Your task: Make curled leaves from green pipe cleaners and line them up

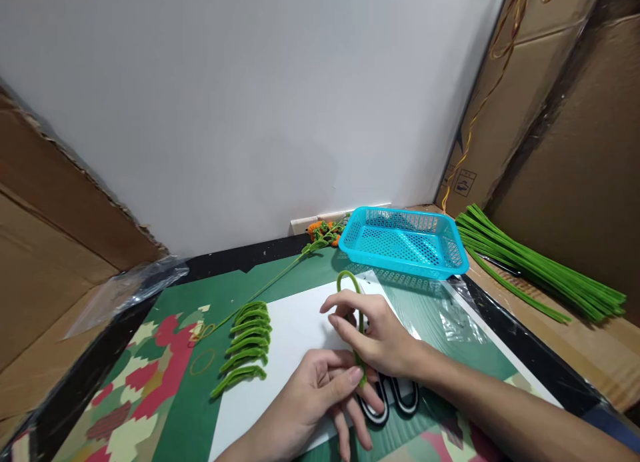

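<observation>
A green pipe cleaner [346, 273] stands bent into a loop above my fingers. Its lower end is pinched between the thumb and fingers of my left hand [325, 392]. Higher up, the fingers of my right hand [377, 332] close around the same pipe cleaner; their exact contact is partly hidden. Under my hands lie scissors with black-and-white handles [407, 399], their blades mostly covered. To the left, several bent green pipe cleaner pieces [250, 342] lie in a stacked row, partly on a white sheet of paper [295, 322].
A blue perforated basket [405, 265] stands at the back. Beside it lies a long green stem with orange flowers [323, 232]. A bundle of green pipe cleaners [540, 269] rests on cardboard at right. A rubber band [202, 362] and clear plastic bag [135, 289] are at left.
</observation>
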Tool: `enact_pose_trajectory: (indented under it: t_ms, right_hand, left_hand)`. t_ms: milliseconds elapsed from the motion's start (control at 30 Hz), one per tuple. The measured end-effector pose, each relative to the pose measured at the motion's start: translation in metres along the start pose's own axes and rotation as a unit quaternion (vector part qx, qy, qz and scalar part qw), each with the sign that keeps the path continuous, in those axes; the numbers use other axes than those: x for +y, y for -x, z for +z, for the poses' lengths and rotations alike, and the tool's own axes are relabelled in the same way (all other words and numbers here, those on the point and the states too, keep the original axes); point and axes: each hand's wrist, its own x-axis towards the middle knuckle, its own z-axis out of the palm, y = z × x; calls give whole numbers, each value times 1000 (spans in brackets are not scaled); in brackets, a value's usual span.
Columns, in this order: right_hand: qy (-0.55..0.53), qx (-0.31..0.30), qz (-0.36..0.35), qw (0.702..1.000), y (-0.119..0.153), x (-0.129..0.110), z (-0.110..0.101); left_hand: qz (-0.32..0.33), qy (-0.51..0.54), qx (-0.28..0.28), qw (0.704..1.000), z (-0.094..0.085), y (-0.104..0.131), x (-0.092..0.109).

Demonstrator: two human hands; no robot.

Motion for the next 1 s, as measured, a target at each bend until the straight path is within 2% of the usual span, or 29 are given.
enact_pose_trajectory:
  t_ms: [167,433,600,767,1000]
  right_hand:
    - [106,-50,-58,991,3,6,0]
    - [107,-114,-32,987,4,5,-5]
    - [100,-104,-29,989,6,7,-5]
    - [43,-74,-14,996,7,5,-5]
    - [0,-49,5,999,9,2,0]
  left_hand:
    - [9,-11,7,1000,0,1,-1]
    - [2,3,-4,1000,-4,0,-5]
    - [7,-14,-10,1000,-1,1,-3]
    - [56,-57,31,996,3,4,-3]
    - [69,-60,23,996,4,4,0]
